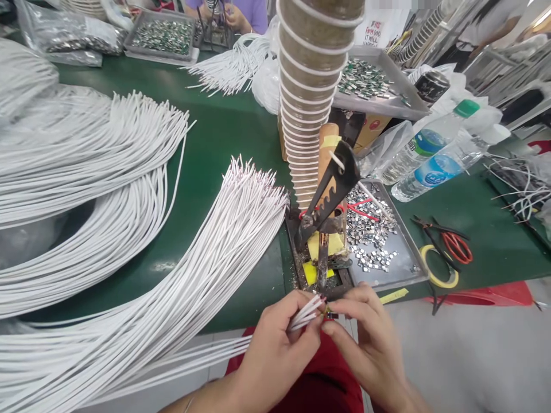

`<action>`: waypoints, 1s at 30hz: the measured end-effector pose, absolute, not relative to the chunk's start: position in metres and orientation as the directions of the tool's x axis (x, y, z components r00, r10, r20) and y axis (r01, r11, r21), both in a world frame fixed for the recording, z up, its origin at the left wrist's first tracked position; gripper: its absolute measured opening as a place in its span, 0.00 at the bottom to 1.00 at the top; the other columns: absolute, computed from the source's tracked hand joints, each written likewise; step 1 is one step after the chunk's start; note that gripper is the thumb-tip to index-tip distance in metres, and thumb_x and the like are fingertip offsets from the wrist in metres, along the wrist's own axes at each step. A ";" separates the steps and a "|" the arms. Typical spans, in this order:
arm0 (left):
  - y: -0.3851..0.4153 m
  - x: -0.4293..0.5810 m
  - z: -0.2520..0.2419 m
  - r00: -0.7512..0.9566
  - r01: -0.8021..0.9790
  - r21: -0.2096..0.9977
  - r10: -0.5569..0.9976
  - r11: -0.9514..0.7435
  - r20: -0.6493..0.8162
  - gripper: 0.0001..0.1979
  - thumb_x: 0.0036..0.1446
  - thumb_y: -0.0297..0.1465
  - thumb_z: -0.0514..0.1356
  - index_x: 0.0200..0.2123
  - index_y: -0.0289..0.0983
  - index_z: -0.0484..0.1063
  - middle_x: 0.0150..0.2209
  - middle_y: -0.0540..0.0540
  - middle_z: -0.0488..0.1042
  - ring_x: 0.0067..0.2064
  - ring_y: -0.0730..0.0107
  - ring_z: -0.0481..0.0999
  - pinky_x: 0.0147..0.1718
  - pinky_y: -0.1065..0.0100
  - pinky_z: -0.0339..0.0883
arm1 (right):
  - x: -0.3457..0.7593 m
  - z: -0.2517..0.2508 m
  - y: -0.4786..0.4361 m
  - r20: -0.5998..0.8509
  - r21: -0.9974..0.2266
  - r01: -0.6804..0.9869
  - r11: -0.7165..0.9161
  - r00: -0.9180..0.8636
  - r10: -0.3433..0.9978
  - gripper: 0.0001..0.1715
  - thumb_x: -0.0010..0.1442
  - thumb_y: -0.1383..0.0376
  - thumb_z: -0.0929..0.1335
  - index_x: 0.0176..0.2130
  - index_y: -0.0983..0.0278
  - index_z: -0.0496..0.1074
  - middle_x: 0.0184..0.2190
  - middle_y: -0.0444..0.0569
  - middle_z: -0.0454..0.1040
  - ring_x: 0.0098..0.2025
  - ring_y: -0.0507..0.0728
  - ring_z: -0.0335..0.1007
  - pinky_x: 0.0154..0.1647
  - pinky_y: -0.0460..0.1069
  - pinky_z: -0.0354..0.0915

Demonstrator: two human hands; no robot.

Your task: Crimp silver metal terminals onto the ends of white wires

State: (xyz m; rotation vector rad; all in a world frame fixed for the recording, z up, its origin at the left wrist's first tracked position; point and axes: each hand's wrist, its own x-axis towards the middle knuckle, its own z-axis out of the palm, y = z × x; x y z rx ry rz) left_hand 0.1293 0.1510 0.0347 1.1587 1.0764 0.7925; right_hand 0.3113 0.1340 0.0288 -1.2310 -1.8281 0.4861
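Observation:
My left hand (275,338) is closed round a small bunch of white cables (303,314), their stripped ends pointing right. My right hand (365,338) pinches a tiny metal piece (329,314) right at those cable ends. Both hands sit just in front of the table edge, below a black hand-lever crimping tool (329,195) that stands on the green table (224,137). A large fan of white cables (206,258) lies to the left of my hands and trails off the table.
A grey tray of small metal terminals (387,252) sits right of the tool. Red-handled scissors (451,244), a yellow tape ring (434,269), two water bottles (434,155), a tall stack of paper cups (310,86). More cable bundles (77,149) at left. Another person (235,14) works at the far side.

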 end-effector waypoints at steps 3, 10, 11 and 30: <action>0.147 0.131 0.030 0.364 0.054 0.992 0.923 0.117 -0.129 0.08 0.64 0.22 0.58 0.35 0.39 0.74 0.37 0.49 0.78 0.37 0.68 0.75 0.41 0.71 0.70 | 0.309 0.034 0.137 0.391 -0.740 0.516 0.432 -0.193 0.900 0.07 0.72 0.67 0.71 0.49 0.58 0.76 0.32 0.42 0.72 0.34 0.53 0.68 0.32 0.46 0.68; 0.144 0.121 0.027 0.385 0.120 0.993 0.922 -0.019 -0.029 0.11 0.72 0.24 0.55 0.40 0.39 0.77 0.41 0.47 0.71 0.42 0.67 0.74 0.44 0.72 0.70 | 0.316 0.044 0.142 0.340 -0.752 0.541 0.377 -0.172 0.925 0.04 0.70 0.68 0.72 0.40 0.59 0.77 0.28 0.41 0.71 0.30 0.52 0.67 0.28 0.45 0.63; 0.144 0.120 0.028 0.398 0.118 0.993 0.917 -0.009 -0.039 0.12 0.73 0.25 0.55 0.40 0.40 0.78 0.41 0.47 0.71 0.42 0.67 0.75 0.45 0.72 0.70 | 0.317 0.043 0.142 0.330 -0.759 0.535 0.371 -0.174 0.928 0.05 0.70 0.67 0.72 0.38 0.59 0.77 0.28 0.41 0.70 0.30 0.51 0.67 0.28 0.45 0.62; 0.146 0.115 0.026 0.333 0.041 0.970 0.911 0.242 -0.241 0.06 0.68 0.29 0.60 0.38 0.40 0.77 0.36 0.50 0.72 0.35 0.68 0.71 0.37 0.72 0.67 | 0.381 0.004 0.207 0.333 -0.460 0.866 0.194 -0.035 0.942 0.15 0.72 0.58 0.67 0.46 0.58 0.83 0.46 0.55 0.82 0.49 0.64 0.80 0.52 0.59 0.75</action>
